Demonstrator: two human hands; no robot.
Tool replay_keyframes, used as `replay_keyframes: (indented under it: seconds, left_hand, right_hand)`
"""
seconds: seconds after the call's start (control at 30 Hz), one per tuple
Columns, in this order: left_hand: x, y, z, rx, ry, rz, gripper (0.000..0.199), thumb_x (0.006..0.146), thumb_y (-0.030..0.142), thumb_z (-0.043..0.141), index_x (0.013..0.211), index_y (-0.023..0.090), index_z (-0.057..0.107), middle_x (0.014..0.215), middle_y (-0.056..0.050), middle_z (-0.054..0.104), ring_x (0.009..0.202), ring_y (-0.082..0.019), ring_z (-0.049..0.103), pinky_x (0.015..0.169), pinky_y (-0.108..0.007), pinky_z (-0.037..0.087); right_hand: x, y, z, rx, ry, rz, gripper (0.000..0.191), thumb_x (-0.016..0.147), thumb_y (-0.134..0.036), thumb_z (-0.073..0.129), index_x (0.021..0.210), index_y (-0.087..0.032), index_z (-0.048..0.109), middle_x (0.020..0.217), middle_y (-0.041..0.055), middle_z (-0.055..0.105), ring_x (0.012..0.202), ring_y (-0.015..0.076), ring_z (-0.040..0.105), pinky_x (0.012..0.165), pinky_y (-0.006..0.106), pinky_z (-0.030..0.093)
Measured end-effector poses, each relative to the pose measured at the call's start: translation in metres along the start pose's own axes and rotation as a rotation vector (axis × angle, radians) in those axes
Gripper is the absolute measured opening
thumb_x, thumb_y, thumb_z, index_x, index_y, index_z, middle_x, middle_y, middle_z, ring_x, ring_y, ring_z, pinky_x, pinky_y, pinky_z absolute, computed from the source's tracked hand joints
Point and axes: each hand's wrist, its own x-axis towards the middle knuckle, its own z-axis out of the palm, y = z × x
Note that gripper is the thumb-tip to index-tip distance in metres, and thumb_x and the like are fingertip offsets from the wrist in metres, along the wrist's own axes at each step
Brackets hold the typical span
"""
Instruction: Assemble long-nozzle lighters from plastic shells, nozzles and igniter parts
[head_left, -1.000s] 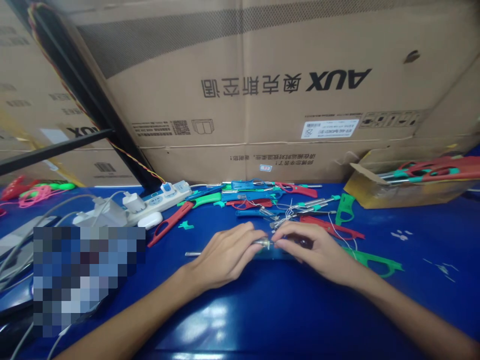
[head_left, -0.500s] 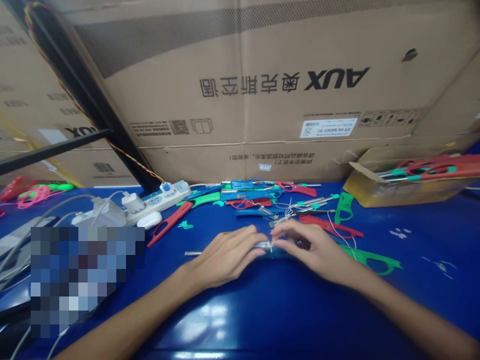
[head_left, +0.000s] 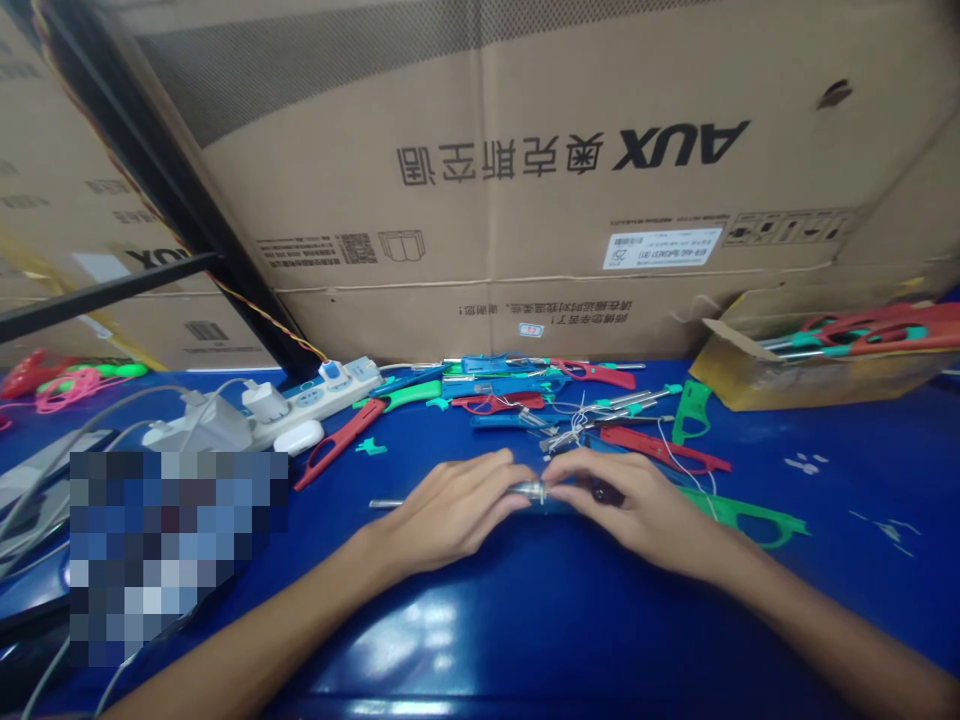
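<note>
My left hand [head_left: 454, 510] is closed over a thin lighter with a metal tube [head_left: 386, 503], whose tip sticks out on the left. The lighter's other end shows between the hands, with a small clear piece on it. Thumb and index finger of my right hand [head_left: 626, 505] pinch at that clear end; a dark object lies under its palm, too hidden to name. Close behind the hands are a bundle of white wires [head_left: 576, 430], a red handle [head_left: 664, 450] and blue lighter parts [head_left: 491, 387]. A green handle [head_left: 772, 525] lies right of my right hand.
A cardboard box [head_left: 825, 385] full of red lighters stands at the right. On the left are a power strip [head_left: 311, 402] with plugs, a white case [head_left: 298, 438] and a blurred-out area. A large carton [head_left: 480, 230] walls off the back of the blue table [head_left: 450, 650].
The view has shifted slightly. Both hands keep nearly the same pose, and the right fingers have moved only a little at the lighter's end.
</note>
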Motion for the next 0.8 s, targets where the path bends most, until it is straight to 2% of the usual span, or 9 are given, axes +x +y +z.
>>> replay_keyframes:
  seconds: [0.23, 0.4, 0.67, 0.8]
  left_hand:
    - [-0.0001, 0.0004, 0.0002, -0.023, -0.034, 0.001, 0.030, 0.108, 0.036, 0.032, 0.125, 0.020, 0.052, 0.101, -0.004, 0.064, 0.087, -0.016, 0.065, 0.075, -0.028, 0.053]
    - [0.0000, 0.0004, 0.0004, -0.013, -0.048, 0.006, 0.028, 0.108, 0.035, 0.033, 0.123, 0.021, 0.052, 0.101, -0.004, 0.064, 0.086, -0.016, 0.065, 0.074, -0.028, 0.053]
    - [-0.0005, 0.0017, 0.0019, -0.002, -0.037, 0.010, 0.027, 0.108, 0.035, 0.034, 0.122, 0.020, 0.052, 0.102, -0.005, 0.065, 0.086, -0.017, 0.065, 0.072, -0.028, 0.052]
    - [0.0001, 0.0010, 0.0051, -0.019, -0.028, 0.016, 0.026, 0.107, 0.034, 0.035, 0.120, 0.019, 0.053, 0.102, -0.005, 0.065, 0.086, -0.017, 0.066, 0.073, -0.028, 0.052]
  right_hand:
    - [0.0004, 0.0006, 0.0007, -0.016, 0.037, 0.017, 0.020, 0.099, -0.037, 0.052, 0.110, -0.026, 0.065, 0.101, 0.0012, 0.074, 0.080, 0.0149, 0.067, 0.070, 0.028, 0.052]
    - [0.0004, 0.0008, 0.0003, -0.010, 0.021, -0.016, 0.019, 0.099, -0.035, 0.052, 0.110, -0.026, 0.065, 0.099, 0.0004, 0.074, 0.076, 0.0135, 0.067, 0.070, 0.027, 0.052]
    - [-0.0006, 0.0006, -0.0012, 0.002, 0.025, -0.076, 0.015, 0.098, -0.024, 0.054, 0.109, -0.026, 0.064, 0.095, -0.0016, 0.074, 0.075, 0.0115, 0.067, 0.069, 0.025, 0.052]
    - [-0.0017, 0.0033, 0.0017, -0.023, 0.009, -0.104, 0.016, 0.098, -0.019, 0.049, 0.104, -0.025, 0.062, 0.093, 0.0002, 0.073, 0.078, 0.0132, 0.067, 0.069, 0.027, 0.051]
